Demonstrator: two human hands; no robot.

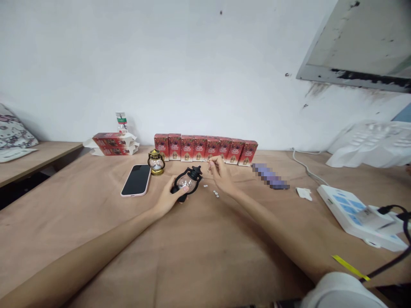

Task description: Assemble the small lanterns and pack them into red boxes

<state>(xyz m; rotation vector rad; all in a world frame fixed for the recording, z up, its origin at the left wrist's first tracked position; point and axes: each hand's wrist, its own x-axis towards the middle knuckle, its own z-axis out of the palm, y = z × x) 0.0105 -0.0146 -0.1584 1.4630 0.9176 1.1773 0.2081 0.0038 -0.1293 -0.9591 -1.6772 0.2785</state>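
Observation:
A small black lantern (194, 173) with a clear round globe tilts to the right in my left hand (169, 196), whose fingers wrap its base and lower globe. Just right of the lantern's top, my right hand (220, 174) is raised with thumb and fingertips pinched together. Whatever sits in that pinch is too small to make out. Several little white pieces (215, 193) lie on the table below my right hand. Behind my left hand stands a gold lantern (156, 163) of the same shape, upright.
A row of red boxes (194, 148) lines the wall. Left are a phone (136, 180), flattened red boxes (113, 143) and a bottle (121, 122). Right are a blurred purple item (270, 176), a white scrap (303, 193) and a power strip (341, 204) with cords.

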